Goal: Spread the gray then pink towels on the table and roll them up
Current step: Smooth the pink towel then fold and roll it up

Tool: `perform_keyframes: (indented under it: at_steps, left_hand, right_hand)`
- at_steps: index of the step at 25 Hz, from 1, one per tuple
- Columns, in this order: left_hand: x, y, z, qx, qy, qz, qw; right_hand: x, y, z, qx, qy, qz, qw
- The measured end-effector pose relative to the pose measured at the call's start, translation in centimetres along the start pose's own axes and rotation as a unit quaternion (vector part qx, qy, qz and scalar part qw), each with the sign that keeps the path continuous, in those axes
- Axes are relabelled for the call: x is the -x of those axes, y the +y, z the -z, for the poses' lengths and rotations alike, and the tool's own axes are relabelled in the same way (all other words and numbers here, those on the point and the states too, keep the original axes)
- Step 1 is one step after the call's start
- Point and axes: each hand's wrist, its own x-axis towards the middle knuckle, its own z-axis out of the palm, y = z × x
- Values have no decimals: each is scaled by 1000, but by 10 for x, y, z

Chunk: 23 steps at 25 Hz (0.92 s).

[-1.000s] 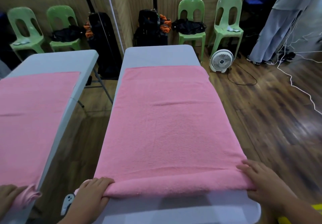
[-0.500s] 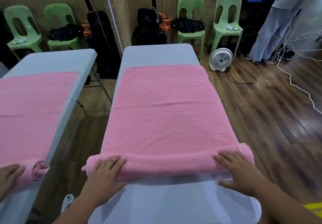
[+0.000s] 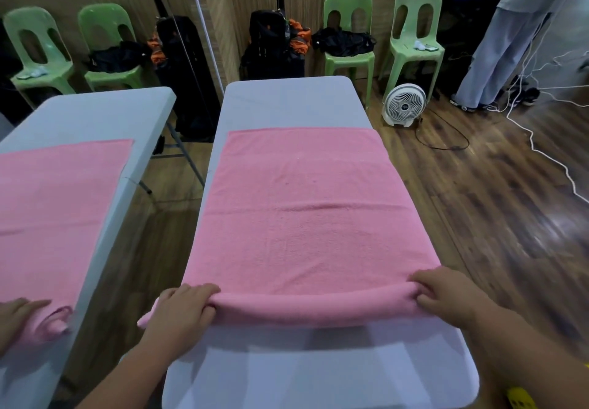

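A pink towel (image 3: 306, 214) lies flat on the white table (image 3: 293, 102), its near edge rolled into a low tube. The left hand (image 3: 181, 311) and right hand (image 3: 452, 295) each press down on one end of that roll, fingers curled over it.

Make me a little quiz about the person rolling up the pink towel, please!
1. True or false: both hands rest on the rolled end of the pink towel.
2. Which stands on the floor beside the table? A) fan B) bucket C) lamp
3. Fill in: most of the towel lies ____ on the table.

Key: 1 true, left hand and right hand are on the roll. 2 A, the fan. 3 flat.
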Motion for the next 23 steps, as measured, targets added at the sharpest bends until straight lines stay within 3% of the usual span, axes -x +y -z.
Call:
perform_keyframes:
  at_steps: [2,4,6,8,11,13,15,18,20,23]
  left_hand:
    - [-14,4,3,-26,35,19,999]
    - [-14,11,-2,-53,22,-14,998]
    - [-3,15,-11,-40,-8,-32,999]
    - [1,15,-16,-48,-53,-27,997]
    - [-14,16,-7,-32,-29,5,999]
    - [-20,17,-2,-35,1,1,999]
    - [-14,13,-1,-56,-3,-23,998]
    - [-14,6,-1,-80,5,-53,995]
    - [-30,7,5,-80,27,-34,996]
    - [-47,18,17,-52,65,4,997]
  right_hand:
    - [-12,-8,-1,29,105,8,994]
    - [-9,-20,-11,48,138,58,988]
    - [3,-26,-24,82,91,95,988]
    - [5,-24,-35,130,48,67,988]
    - [-7,-26,-35,144,54,16,988]
    - [-16,-30,-23,140,29,9,990]
    - [-18,-34,-6,126,-45,11,991]
    - [-29,-29,14,23,-90,-17,996]
    - [-43,-27,17,27,-58,-38,997]
    - [-51,-32,8,77,98,-9,992]
